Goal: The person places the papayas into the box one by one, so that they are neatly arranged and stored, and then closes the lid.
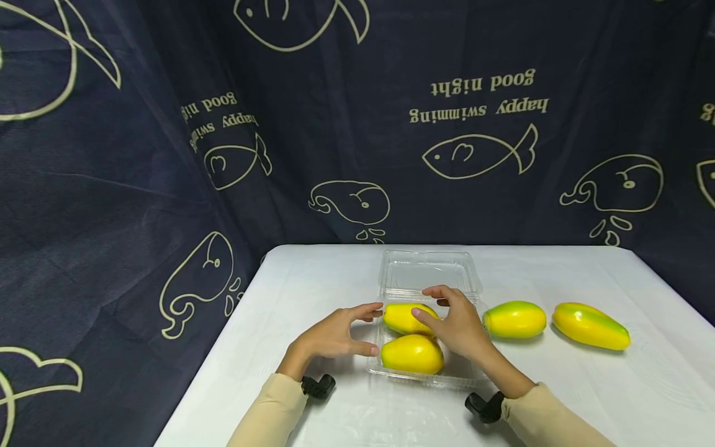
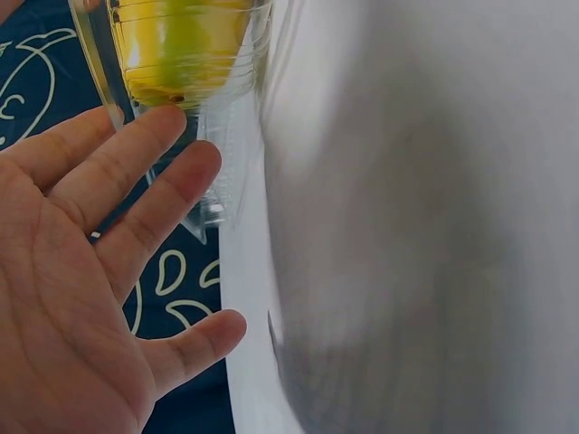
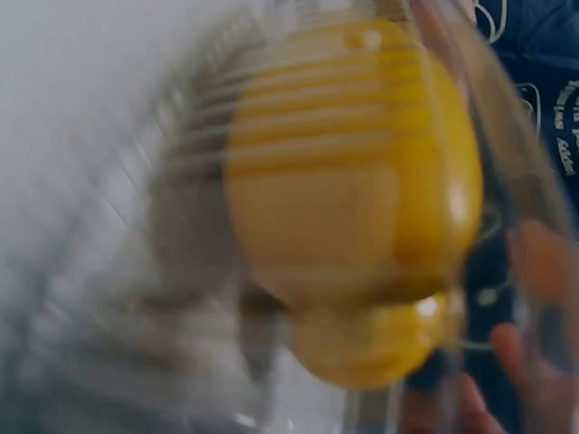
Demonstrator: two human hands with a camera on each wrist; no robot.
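Two yellow-green papayas lie side by side in a clear plastic clamshell box, the far papaya (image 1: 398, 316) behind the near papaya (image 1: 412, 354). The box (image 1: 463, 371) stands with its lid (image 1: 430, 271) folded back. At its left side is my left hand (image 1: 335, 334), fingers and thumb spread wide and holding nothing; its fingertips come right up to the box wall in the left wrist view. My right hand (image 1: 459, 324) reaches over the box from the right. Its thumb overlaps the far papaya in the head view, while the other fingers extend behind it, loosely bent.
To the right of the box, a third papaya (image 1: 515, 320) and another longer papaya (image 1: 591, 326) lie on the white tablecloth (image 1: 631, 397). A dark curtain (image 1: 357, 124) with fish prints hangs behind the table and along its left.
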